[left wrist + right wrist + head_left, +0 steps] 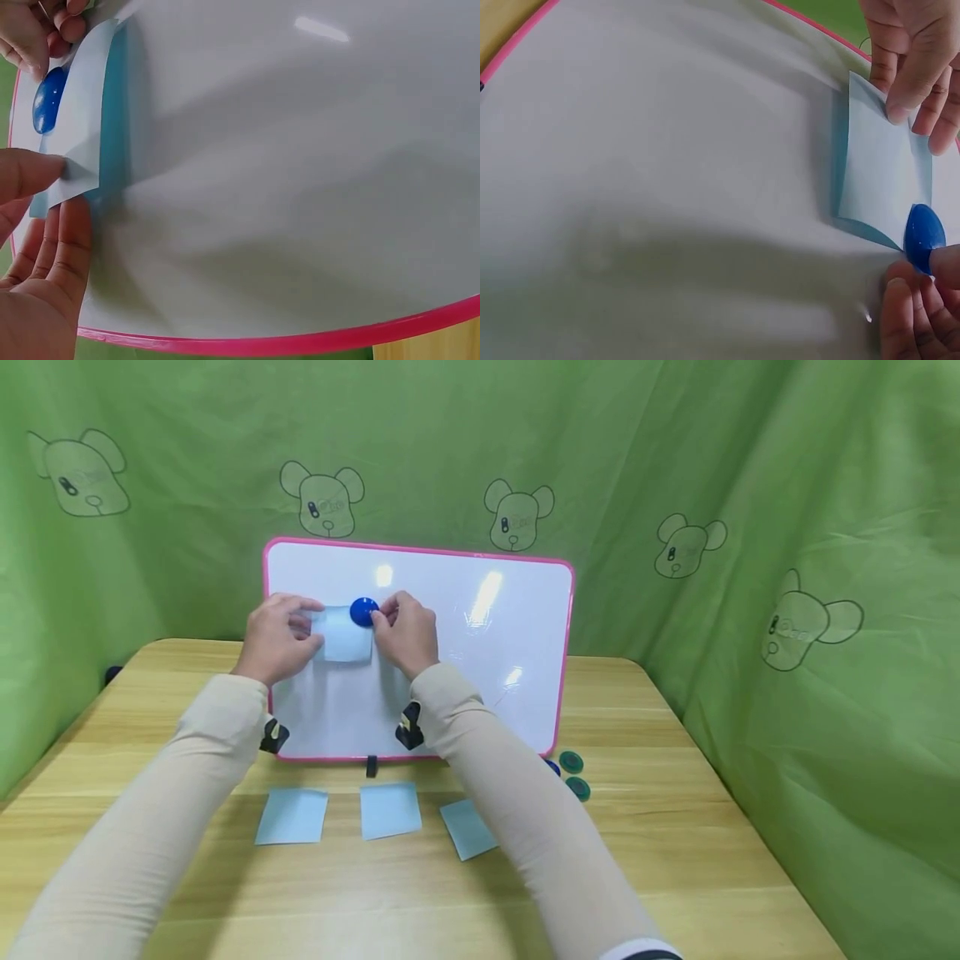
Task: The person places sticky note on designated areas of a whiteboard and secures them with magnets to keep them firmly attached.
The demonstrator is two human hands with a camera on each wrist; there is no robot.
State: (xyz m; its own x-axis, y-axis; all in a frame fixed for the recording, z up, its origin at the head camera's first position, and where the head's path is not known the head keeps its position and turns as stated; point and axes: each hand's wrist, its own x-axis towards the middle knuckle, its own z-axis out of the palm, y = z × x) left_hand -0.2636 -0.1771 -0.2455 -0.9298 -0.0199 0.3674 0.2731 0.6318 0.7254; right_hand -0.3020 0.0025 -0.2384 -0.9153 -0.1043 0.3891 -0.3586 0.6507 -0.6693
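A pink-framed whiteboard (465, 652) stands upright on the wooden table. A light blue paper note (345, 643) lies against its upper left part. My left hand (300, 628) pinches the note's left edge between thumb and fingers. My right hand (386, 617) pinches a round blue magnet (363, 611) at the note's top right corner. In the left wrist view the note (82, 127) curls off the board (300, 187) beside the magnet (46, 101). The right wrist view shows the note (881, 180), the magnet (922, 236) and my right fingertips (911, 300) under it.
Three more blue notes (390, 810) lie in a row on the table (712, 860) before the board. Two green magnets (574, 775) and a blue one sit by the board's right foot. Green cloth (787, 610) walls the table at back and sides.
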